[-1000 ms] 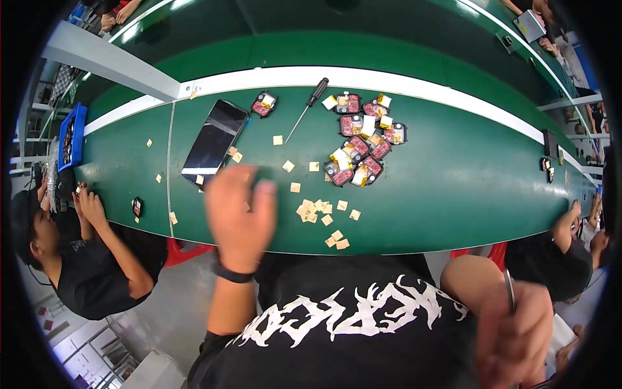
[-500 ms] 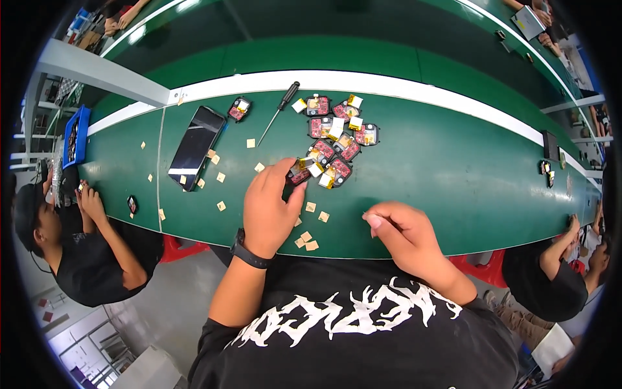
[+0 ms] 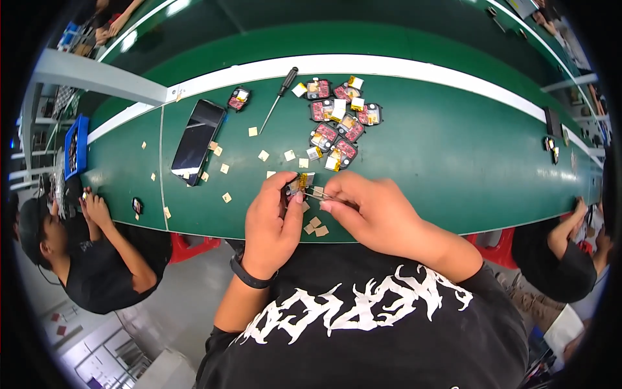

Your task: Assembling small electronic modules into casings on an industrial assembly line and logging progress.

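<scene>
My left hand (image 3: 267,223) grips a small black-cased device module (image 3: 293,188) with a red circuit board and a yellow-taped silver battery, partly hidden by the fingers. From the right, my right hand (image 3: 376,209) pinches thin metal tweezers (image 3: 317,194), their tips at the module's edge. Just beyond the hands lies a cluster of similar open modules (image 3: 323,137), several with small silver batteries. One loose battery (image 3: 314,153) rests at the cluster's near side. Small beige square pieces (image 3: 315,222) are scattered on the green table (image 3: 414,175) around my hands.
A black phone (image 3: 197,141) lies to the left, near a single module (image 3: 239,98) and a screwdriver (image 3: 279,100). A blue bin (image 3: 76,146) stands at far left. Co-workers sit on both sides. More modules (image 3: 551,146) lie far right, and a grey post (image 3: 97,76) rises at upper left.
My left hand has drawn the module away from the cluster, toward me. My right hand has moved left to meet it, with the tweezers now showing at the module.
</scene>
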A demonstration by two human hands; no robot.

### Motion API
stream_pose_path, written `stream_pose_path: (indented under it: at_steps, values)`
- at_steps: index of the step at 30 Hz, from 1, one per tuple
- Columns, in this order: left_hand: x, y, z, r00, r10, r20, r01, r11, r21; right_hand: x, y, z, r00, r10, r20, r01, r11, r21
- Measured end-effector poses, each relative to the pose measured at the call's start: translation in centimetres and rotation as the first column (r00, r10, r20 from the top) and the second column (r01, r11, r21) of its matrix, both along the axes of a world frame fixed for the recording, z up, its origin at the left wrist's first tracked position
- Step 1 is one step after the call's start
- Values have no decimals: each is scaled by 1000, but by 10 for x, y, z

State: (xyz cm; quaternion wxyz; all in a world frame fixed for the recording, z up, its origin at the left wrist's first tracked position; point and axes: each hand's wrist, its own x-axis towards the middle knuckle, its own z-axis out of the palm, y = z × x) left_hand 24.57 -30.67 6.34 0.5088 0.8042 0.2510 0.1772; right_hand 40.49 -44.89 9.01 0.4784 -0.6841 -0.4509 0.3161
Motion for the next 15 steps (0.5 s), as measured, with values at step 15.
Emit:
stream_pose_path:
  at_steps: [15]
  values:
    - [-1,14,-5,993,-32,115,-1,960,278,-8,31,-2,770,-187,-610,12,960,-280]
